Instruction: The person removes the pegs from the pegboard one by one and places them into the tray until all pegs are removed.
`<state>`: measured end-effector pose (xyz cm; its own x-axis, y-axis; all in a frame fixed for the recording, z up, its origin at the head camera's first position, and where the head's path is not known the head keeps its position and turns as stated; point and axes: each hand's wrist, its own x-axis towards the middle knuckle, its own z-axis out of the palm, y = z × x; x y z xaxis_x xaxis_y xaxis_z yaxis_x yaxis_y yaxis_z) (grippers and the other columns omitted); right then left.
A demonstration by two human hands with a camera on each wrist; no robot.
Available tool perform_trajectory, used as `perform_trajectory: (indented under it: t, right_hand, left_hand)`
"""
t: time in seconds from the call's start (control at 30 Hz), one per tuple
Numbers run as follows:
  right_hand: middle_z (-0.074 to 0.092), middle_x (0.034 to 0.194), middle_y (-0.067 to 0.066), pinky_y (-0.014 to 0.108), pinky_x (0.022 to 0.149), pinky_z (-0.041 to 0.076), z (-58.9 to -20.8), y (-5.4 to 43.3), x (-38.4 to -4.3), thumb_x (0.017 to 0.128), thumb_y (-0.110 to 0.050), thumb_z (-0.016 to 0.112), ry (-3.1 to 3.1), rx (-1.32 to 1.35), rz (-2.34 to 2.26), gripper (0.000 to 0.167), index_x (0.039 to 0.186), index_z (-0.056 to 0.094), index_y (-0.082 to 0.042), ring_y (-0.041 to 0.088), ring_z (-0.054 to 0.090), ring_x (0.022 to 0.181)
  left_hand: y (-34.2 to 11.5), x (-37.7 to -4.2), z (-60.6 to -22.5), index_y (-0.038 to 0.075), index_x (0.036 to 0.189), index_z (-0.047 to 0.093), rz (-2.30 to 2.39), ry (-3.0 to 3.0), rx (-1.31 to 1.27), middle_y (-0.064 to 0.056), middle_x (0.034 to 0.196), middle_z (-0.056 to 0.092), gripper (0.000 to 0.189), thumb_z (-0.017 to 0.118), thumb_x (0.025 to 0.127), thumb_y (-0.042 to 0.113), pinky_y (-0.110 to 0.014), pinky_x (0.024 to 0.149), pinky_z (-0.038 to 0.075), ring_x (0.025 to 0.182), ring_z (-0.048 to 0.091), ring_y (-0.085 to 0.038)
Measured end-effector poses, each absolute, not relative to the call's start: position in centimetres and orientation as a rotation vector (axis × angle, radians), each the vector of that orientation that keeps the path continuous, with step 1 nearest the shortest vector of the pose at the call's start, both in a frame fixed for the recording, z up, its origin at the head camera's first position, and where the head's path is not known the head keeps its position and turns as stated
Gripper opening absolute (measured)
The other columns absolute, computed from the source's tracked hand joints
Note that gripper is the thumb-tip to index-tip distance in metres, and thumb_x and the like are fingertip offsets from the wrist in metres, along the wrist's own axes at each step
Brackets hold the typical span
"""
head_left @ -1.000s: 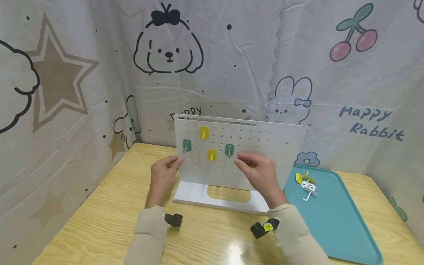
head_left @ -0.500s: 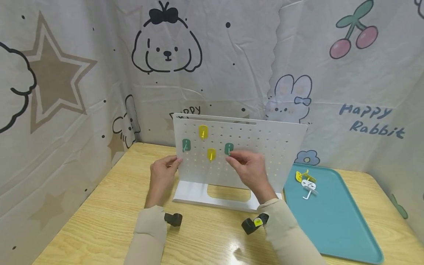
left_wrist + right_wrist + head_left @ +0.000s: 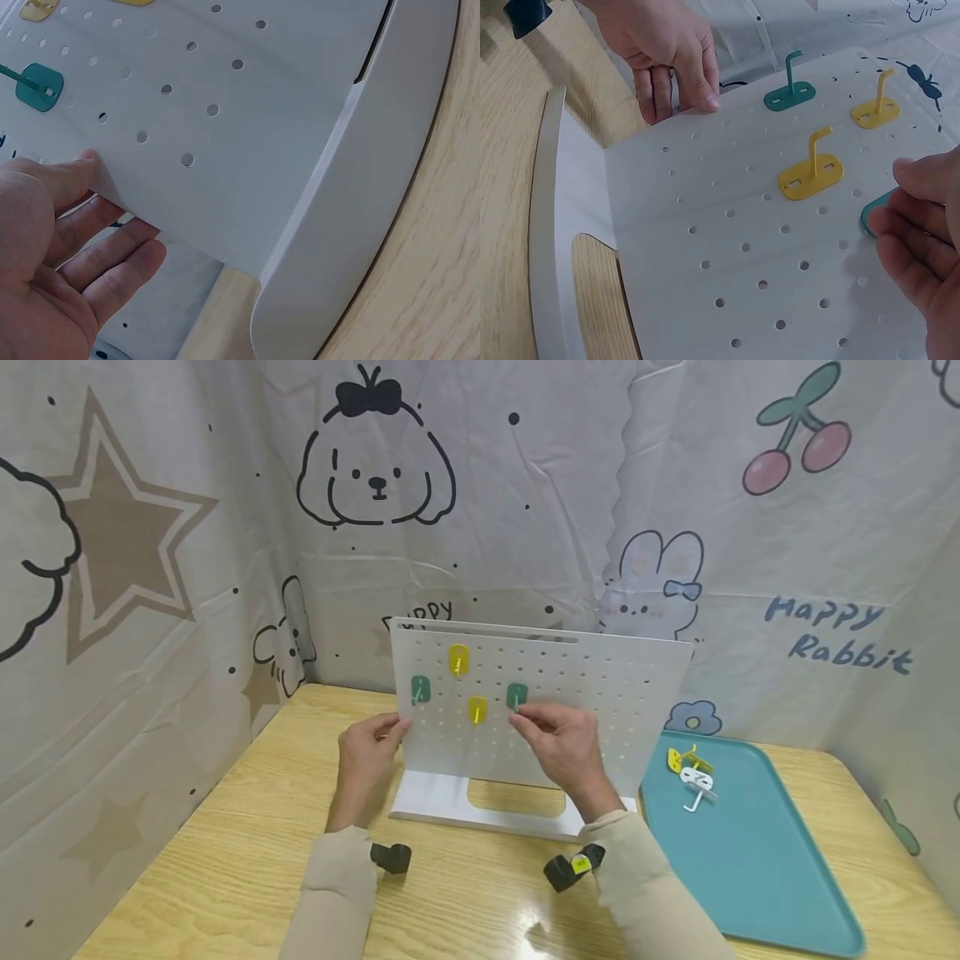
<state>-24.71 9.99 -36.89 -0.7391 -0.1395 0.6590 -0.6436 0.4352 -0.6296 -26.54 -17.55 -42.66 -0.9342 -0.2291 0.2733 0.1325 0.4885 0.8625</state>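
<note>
Fingers of the right hand point(image 3: 568, 742) pinch a green plastic hook point(image 3: 516, 693) seated against the white perforated board point(image 3: 607, 702); the left hand point(image 3: 364, 752) grips that board's edge. Left of the right fingers, two yellow plastic hooks point(image 3: 459, 655) and another green hook point(image 3: 425, 687) are already mounted. Beyond them rightward, a teal rectangular tray point(image 3: 765, 860) bears unmounted yellow and white hooks point(image 3: 694, 777).

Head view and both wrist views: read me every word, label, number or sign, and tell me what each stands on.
"Happy Rabbit": on the cloth backdrop, at the right of the head view, over two lines.
"PPY": on the same cloth; the start of this word is partly covered by the white pegboard.
Yellow tag on the black wrist camera: too small to read.
Wrist views: no readable text.
</note>
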Motion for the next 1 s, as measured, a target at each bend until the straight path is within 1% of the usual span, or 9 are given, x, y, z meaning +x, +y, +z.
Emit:
perform_trajectory:
  t: [0.3, 0.47, 0.63, 0.73, 0.83, 0.93, 1.0]
  right_hand:
    - [0.075, 0.086, 0.003, 0.032, 0.063, 0.056, -36.7, 11.4, -24.0, 0.086, -0.010, 0.081, -2.159, 0.651, 1.172, 0.008, 0.092, 0.079, -0.005, 0.014, 0.068, 0.071]
    - [0.075, 0.089, 0.002, 0.031, 0.066, 0.056, -37.0, 13.0, -23.2, 0.087, -0.012, 0.081, -2.206, 0.583, 1.154, 0.010, 0.095, 0.079, -0.006, 0.014, 0.069, 0.076]
    - [0.075, 0.089, 0.001, 0.030, 0.065, 0.055, -37.2, 14.8, -22.4, 0.087, -0.012, 0.081, -2.243, 0.536, 1.108, 0.011, 0.096, 0.080, -0.007, 0.013, 0.068, 0.076]
    - [0.075, 0.089, 0.000, 0.026, 0.065, 0.054, -37.3, 15.9, -22.0, 0.086, -0.010, 0.081, -2.233, 0.550, 1.080, 0.009, 0.094, 0.080, -0.006, 0.013, 0.068, 0.076]
    - [0.075, 0.089, 0.000, 0.020, 0.066, 0.052, -37.4, 17.1, -21.4, 0.083, -0.006, 0.082, -2.203, 0.558, 1.055, 0.009, 0.092, 0.080, -0.007, 0.012, 0.069, 0.076]
    - [0.076, 0.087, 0.001, 0.014, 0.066, 0.050, -37.6, 18.5, -20.9, 0.079, 0.000, 0.084, -2.154, 0.570, 1.024, 0.012, 0.089, 0.080, -0.006, 0.012, 0.069, 0.074]
    - [0.076, 0.086, 0.001, 0.012, 0.066, 0.049, -37.6, 19.4, -20.5, 0.077, 0.002, 0.084, -2.128, 0.576, 0.999, 0.014, 0.088, 0.080, -0.005, 0.010, 0.070, 0.073]
  left_hand:
    - [-17.5, -26.6, -42.6, 0.005, 0.116, 0.073, -1.407, -2.383, 0.055, -0.013, 0.105, 0.073, 0.028, 0.068, 0.099, 0.026, -0.043, 0.076, 0.057, 0.087, 0.071, -0.026]
    - [-17.6, -26.5, -42.6, 0.005, 0.116, 0.073, -1.420, -2.385, 0.059, -0.014, 0.106, 0.073, 0.028, 0.068, 0.099, 0.026, -0.044, 0.078, 0.057, 0.089, 0.071, -0.027]
    - [-17.5, -26.4, -42.7, 0.006, 0.117, 0.073, -1.431, -2.385, 0.060, -0.014, 0.107, 0.073, 0.028, 0.068, 0.098, 0.027, -0.045, 0.079, 0.056, 0.090, 0.071, -0.027]
    - [-17.5, -26.5, -42.7, 0.006, 0.117, 0.073, -1.440, -2.383, 0.068, -0.013, 0.108, 0.073, 0.028, 0.068, 0.098, 0.027, -0.045, 0.080, 0.056, 0.091, 0.071, -0.027]
    - [-17.5, -26.5, -42.8, 0.007, 0.116, 0.074, -1.435, -2.379, 0.073, -0.013, 0.108, 0.073, 0.029, 0.068, 0.098, 0.028, -0.045, 0.080, 0.056, 0.091, 0.071, -0.027]
    - [-17.5, -26.6, -42.8, 0.006, 0.116, 0.074, -1.420, -2.379, 0.066, -0.013, 0.107, 0.073, 0.029, 0.068, 0.098, 0.028, -0.045, 0.080, 0.056, 0.090, 0.071, -0.027]
    - [-17.5, -26.5, -42.8, 0.006, 0.116, 0.074, -1.412, -2.378, 0.064, -0.013, 0.107, 0.073, 0.029, 0.068, 0.098, 0.028, -0.045, 0.079, 0.056, 0.090, 0.071, -0.027]
